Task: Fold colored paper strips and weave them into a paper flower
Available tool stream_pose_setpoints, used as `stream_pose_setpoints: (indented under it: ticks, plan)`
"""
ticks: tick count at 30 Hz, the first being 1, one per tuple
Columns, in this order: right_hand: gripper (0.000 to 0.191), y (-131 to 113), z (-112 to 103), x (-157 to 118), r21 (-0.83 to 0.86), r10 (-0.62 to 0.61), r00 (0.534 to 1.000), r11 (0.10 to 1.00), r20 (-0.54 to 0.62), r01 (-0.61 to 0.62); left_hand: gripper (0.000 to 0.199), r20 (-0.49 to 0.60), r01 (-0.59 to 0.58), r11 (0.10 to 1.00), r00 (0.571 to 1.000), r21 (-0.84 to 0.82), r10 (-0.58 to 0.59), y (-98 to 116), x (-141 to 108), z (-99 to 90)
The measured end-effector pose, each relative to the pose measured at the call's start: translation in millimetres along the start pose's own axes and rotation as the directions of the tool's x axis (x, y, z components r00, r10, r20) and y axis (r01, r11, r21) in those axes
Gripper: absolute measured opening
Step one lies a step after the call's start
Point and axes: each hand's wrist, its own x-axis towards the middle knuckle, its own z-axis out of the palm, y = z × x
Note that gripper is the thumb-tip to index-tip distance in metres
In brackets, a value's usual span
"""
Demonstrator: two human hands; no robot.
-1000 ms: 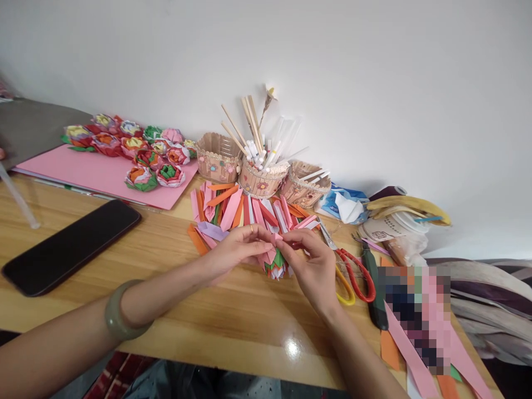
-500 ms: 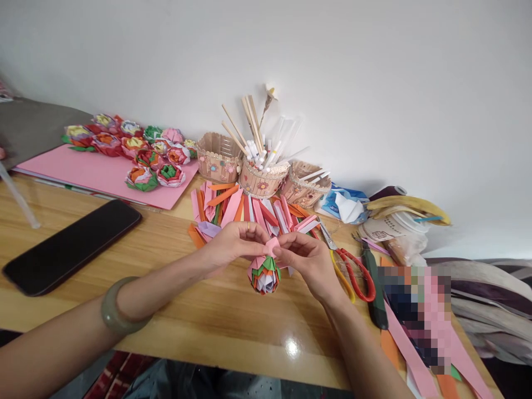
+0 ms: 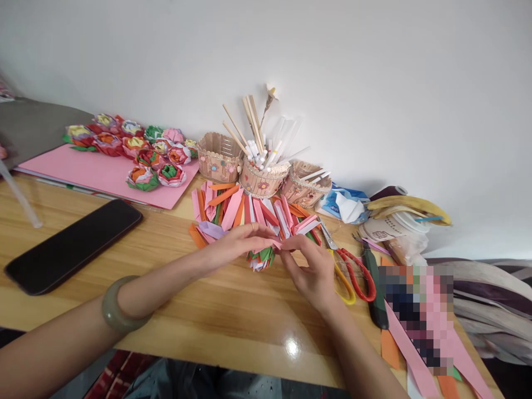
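A layered paper flower point(image 3: 261, 259) in green, orange and white hangs below my fingers, over the wooden table point(image 3: 233, 321). My left hand point(image 3: 245, 243) has its fingers closed at the flower's upper end, partly hiding it. With thumb and index finger, my right hand point(image 3: 310, 269) pinches a pink folded paper petal point(image 3: 276, 244) at that same end. Just behind my hands lies a spread of folded paper strips point(image 3: 233, 210) in pink, orange, white and purple. Red-and-yellow-handled scissors point(image 3: 353, 271) rest to the right of my right hand.
Three decorated baskets point(image 3: 264, 180) stand along the wall, one holding sticks and pens. Finished paper flowers point(image 3: 135, 147) sit on pink card point(image 3: 83, 166) at left, behind a black phone point(image 3: 75, 244). Green-handled pliers point(image 3: 374, 288), a cup point(image 3: 390, 228) and a banana peel point(image 3: 407, 205) are at right.
The flower has risen slightly and tipped, so its open face no longer shows toward me. My left hand has flattened over it; my right fingers have shifted on the pink petal.
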Motion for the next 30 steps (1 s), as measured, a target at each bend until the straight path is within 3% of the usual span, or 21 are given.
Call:
stream_pose_setpoints:
  ticks: [3, 5, 7, 9, 10, 12, 15, 18, 22, 30]
  plan:
    - [0.015, 3, 0, -2, -0.032, -0.079, 0.995, 0.997, -0.06, 0.077, 0.034, 0.19, 0.154, 0.988, 0.971, -0.015, -0.149, -1, -2, -1.6]
    - [0.018, 3, 0, -2, -0.032, -0.108, 0.991, 0.994, -0.075, 0.106, 0.04, 0.235, 0.168, 0.986, 0.958, 0.013, -0.166, -2, -2, -1.8]
    - [0.016, 1, -1, 1, -0.031, -0.083, 0.99, 0.996, -0.114, 0.08, 0.047, 0.141, 0.098, 0.993, 0.984, 0.068, -0.106, -4, -1, -1.8]
    - [0.011, -2, -1, 4, 0.009, 0.048, 0.987, 0.999, -0.153, -0.048, 0.051, 0.017, -0.026, 0.988, 1.0, 0.152, 0.024, -7, 3, -2.5]
    - [0.01, -3, -1, 5, 0.061, 0.15, 0.98, 0.988, -0.133, -0.143, 0.05, -0.026, -0.093, 0.975, 0.995, 0.2, 0.1, -9, 4, -3.1]
    - [0.017, -4, 0, 8, 0.202, 0.338, 0.941, 0.921, 0.015, -0.334, 0.049, -0.071, -0.212, 0.927, 0.967, 0.308, 0.245, -13, 7, -4.5]
    - [0.029, -4, 2, 10, 0.387, 0.427, 0.863, 0.773, 0.269, -0.503, 0.046, -0.106, -0.269, 0.847, 0.93, 0.458, 0.352, -16, 8, -4.4]
    - [0.028, -1, 5, 10, 0.513, 0.444, 0.831, 0.654, 0.335, -0.556, 0.045, -0.097, -0.25, 0.836, 0.937, 0.49, 0.337, -14, 5, -0.8]
    - [0.028, 3, 8, 9, 0.595, 0.465, 0.791, 0.526, 0.397, -0.608, 0.048, -0.059, -0.245, 0.878, 0.954, 0.412, 0.294, -9, 1, 3.8]
    - [0.028, 6, 11, 8, 0.661, 0.478, 0.736, 0.355, 0.479, -0.661, 0.05, -0.01, -0.263, 0.905, 0.959, 0.335, 0.283, -11, 0, 2.6]
